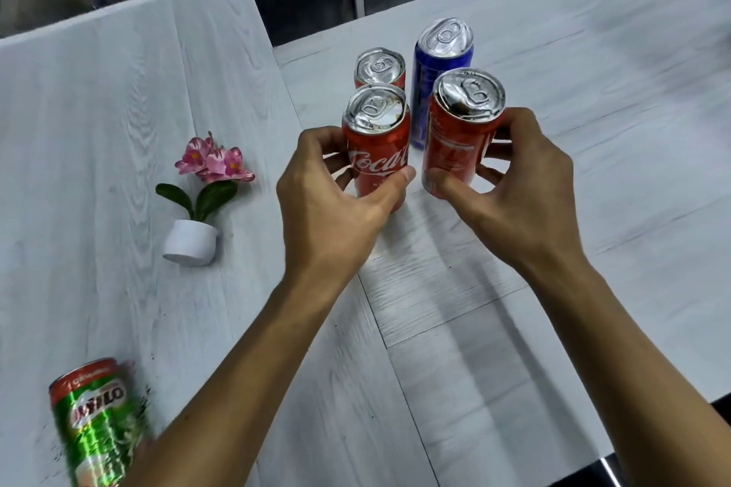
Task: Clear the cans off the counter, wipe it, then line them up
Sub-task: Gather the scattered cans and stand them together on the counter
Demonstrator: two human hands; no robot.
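left hand point(332, 194): fingers curled round Coca-Cola can point(377, 142) | right hand point(518, 190): fingers curled round red can point(455, 142)

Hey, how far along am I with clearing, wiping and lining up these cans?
Early, it seems. Maybe done: the Milo can stands apart at left. In hand: the left hand grips the Coca-Cola can, the right hand a second red can. Left: the rear red can and blue can stand on the counter; no cloth shows, so wiping and lining up remain.
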